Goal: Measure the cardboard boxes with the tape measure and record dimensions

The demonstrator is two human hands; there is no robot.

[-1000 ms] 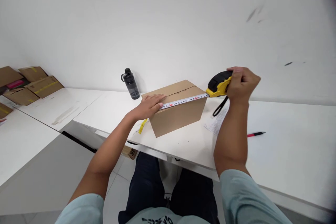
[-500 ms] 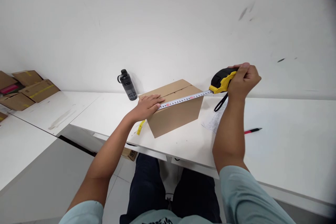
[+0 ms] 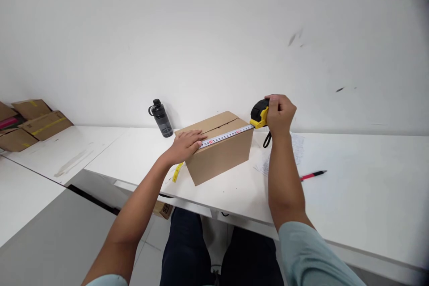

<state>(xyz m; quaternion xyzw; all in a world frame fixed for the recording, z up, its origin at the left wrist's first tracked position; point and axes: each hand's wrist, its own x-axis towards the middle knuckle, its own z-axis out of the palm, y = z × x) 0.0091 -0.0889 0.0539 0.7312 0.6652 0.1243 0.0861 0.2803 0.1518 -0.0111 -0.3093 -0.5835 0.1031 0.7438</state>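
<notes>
A closed cardboard box [image 3: 221, 156] sits on the white table, set at an angle. My left hand [image 3: 184, 146] lies flat across its left end, fingers stretched over the top, thumb pressing the white tape blade [image 3: 223, 136] down. The blade runs along the near top edge toward the right corner. There the yellow and black tape measure [image 3: 259, 114] is gripped by my closed right hand [image 3: 281, 114], its case at the box's right corner. A black wrist strap [image 3: 267, 140] dangles below the case. The tape's left end is hidden under my left hand.
A dark water bottle [image 3: 162, 118] stands behind the box. Written paper [image 3: 298, 147] and a red and black pen [image 3: 313, 175] lie to the right, partly behind my right forearm. A yellow strip [image 3: 177, 172] lies at the left. Several cardboard boxes [image 3: 50, 126] are piled far left.
My right hand has brought the tape measure left and down to the box's right corner, and the exposed blade is shorter. My left hand stays on the box. The view has shifted slightly.
</notes>
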